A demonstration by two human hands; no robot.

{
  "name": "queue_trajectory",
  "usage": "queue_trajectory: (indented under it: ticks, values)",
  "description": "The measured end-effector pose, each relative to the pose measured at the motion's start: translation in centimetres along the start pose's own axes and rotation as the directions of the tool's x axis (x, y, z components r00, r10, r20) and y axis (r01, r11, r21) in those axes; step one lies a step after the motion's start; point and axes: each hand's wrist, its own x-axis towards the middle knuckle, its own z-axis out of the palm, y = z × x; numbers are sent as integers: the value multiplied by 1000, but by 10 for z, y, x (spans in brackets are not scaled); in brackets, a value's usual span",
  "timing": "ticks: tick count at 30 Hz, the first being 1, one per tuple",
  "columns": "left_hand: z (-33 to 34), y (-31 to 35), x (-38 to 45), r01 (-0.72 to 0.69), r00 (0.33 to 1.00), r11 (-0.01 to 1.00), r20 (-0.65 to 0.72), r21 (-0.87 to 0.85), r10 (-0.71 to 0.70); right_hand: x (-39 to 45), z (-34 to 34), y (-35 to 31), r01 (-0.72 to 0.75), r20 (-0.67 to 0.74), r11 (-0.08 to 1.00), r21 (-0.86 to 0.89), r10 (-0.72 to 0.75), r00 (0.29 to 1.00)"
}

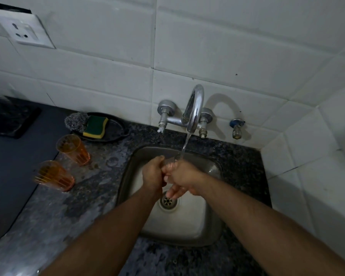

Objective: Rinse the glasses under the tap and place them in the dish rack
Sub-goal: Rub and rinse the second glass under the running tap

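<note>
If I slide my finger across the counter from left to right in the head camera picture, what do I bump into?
Nearer orange glass → farther orange glass → green-and-yellow sponge → left hand → right hand → small blue-capped valve.

Both hands (167,174) fill the sink (189,222) centre under the tap (194,110). Two orange glasses (73,149) stand on the left counter (88,206), with bare counter between them and the sink.

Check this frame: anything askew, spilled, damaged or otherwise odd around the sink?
The wall socket sits crooked, with a dark open gap in the wall above its plate. Wet patches spread over the counter near the two orange glasses, which stand upright. The tap runs onto the hands; nothing else stands out.
</note>
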Motion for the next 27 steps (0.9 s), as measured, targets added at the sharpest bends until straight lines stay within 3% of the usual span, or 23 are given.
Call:
queue_trajectory:
  ticks: [2,3,5,6,7,9,11,13,14,15,16,18,19,20,22,24,27]
  values:
    - [-1,-8,-3,-87,996,991,-34,-97,84,-1,4,-7,-39,32,987,158,34,999]
    - [-2,-7,-3,-96,995,990,-41,-99,92,-2,5,-7,-29,45,989,148,22,999]
    - [-4,-1,0,-39,999,998,-7,-41,39,-2,5,-1,51,49,998,-25,-49,998]
    - [-5,3,3,22,999,1000,42,15,-23,0,2,5,142,25,964,-224,-139,990]
    - [-7,7,5,100,988,992,110,82,-109,2,-3,10,238,14,835,-496,-267,964]
    - [-11,16,8,257,916,934,247,247,-317,4,-15,15,274,87,363,-891,-455,886]
    - [-14,24,12,335,810,841,326,425,-488,5,-26,11,239,198,15,-971,-505,840]
    - [-11,28,17,359,739,787,362,502,-569,7,-37,7,239,262,-114,-964,-538,801]
    - [-9,28,20,370,735,788,363,492,-572,9,-43,7,258,260,-86,-962,-567,781]
    - [-6,29,22,387,746,801,355,457,-563,11,-48,10,301,220,29,-953,-617,756]
    - [-5,26,24,405,769,824,340,397,-541,11,-50,16,374,133,220,-901,-681,720]
    - [-6,20,24,423,819,872,307,247,-485,10,-46,33,535,-154,634,-559,-713,684]
    - [-7,15,22,432,832,886,303,171,-464,8,-38,40,568,-294,753,-333,-655,696]
    - [-8,12,17,440,837,892,313,101,-448,7,-28,47,576,-393,806,-138,-578,715]
    - [-8,6,8,456,839,890,333,5,-431,7,-9,55,594,-523,797,105,-464,715]
    - [-9,1,6,455,850,889,320,-46,-418,13,5,58,621,-596,746,241,-391,701]
    - [-10,1,7,433,854,899,347,-58,-389,28,15,63,568,-566,754,330,-324,758]
